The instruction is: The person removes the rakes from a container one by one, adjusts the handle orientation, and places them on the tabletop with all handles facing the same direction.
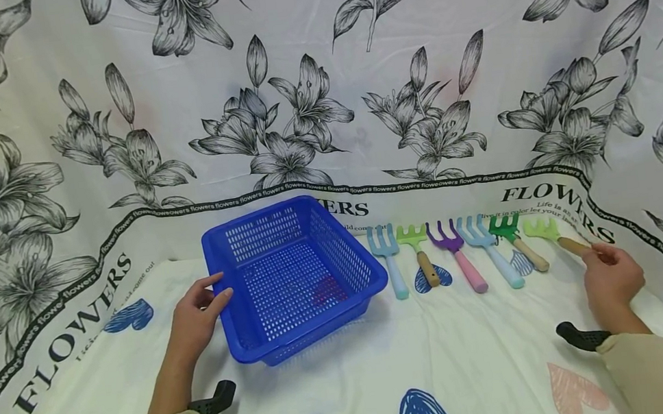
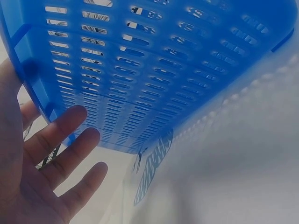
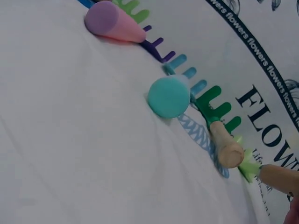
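Observation:
My left hand [image 1: 196, 317] holds the left rim of a blue plastic basket [image 1: 371, 278]. In the left wrist view, several fingers [image 2: 77, 147] spread beside the basket's slotted outer wall [image 2: 154, 74]. The right hand [image 1: 614, 279] pinches the wooden handle of a light green hand fork [image 1: 540, 229], at the right end of a row of hand forks. Next to it lies a dark green fork [image 1: 504, 227] with a wooden handle. In the right wrist view, the held fork's handle [image 3: 280, 179] shows at the lower right edge, with most of the hand out of frame.
More hand forks lie left of it: a light blue one [image 1: 487, 239], a purple and pink one [image 1: 454, 247], a green one [image 1: 415, 238] and another blue one [image 1: 386, 248] beside the basket. A flower-printed curtain [image 1: 309, 23] rises behind the white cloth [image 1: 482, 368].

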Motion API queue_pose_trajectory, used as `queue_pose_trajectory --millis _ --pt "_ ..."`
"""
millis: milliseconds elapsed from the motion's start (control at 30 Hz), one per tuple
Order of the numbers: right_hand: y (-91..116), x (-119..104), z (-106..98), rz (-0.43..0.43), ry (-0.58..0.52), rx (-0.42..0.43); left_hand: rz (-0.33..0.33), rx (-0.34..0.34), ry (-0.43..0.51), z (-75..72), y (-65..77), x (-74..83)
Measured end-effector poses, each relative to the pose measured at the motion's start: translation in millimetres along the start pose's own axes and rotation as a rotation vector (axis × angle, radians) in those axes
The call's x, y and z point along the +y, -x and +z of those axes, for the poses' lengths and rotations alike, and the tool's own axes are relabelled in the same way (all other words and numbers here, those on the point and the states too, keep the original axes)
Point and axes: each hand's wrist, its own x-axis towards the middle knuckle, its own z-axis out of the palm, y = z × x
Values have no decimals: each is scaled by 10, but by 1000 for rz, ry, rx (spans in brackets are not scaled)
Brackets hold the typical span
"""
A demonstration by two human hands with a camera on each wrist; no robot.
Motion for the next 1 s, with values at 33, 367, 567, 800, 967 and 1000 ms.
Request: queue_pose_trajectory --millis 33,367,567,800,967,1000 --pt "-19 23 -2 9 29 -5 0 -1 0 1 0 1" --pt "-146 136 -8 47 210 -43 -3 -4 -7 -12 -3 9" --pt "-150 111 11 89 142 -84 -3 -5 -6 -11 -1 11" --pt "-186 124 5 117 73 -113 -7 -4 -1 -5 -3 3" --pt "-211 131 10 140 62 -133 -9 -3 -3 -9 -4 6" --pt "-212 132 11 150 62 -135 -9 -3 -2 -7 -5 6"
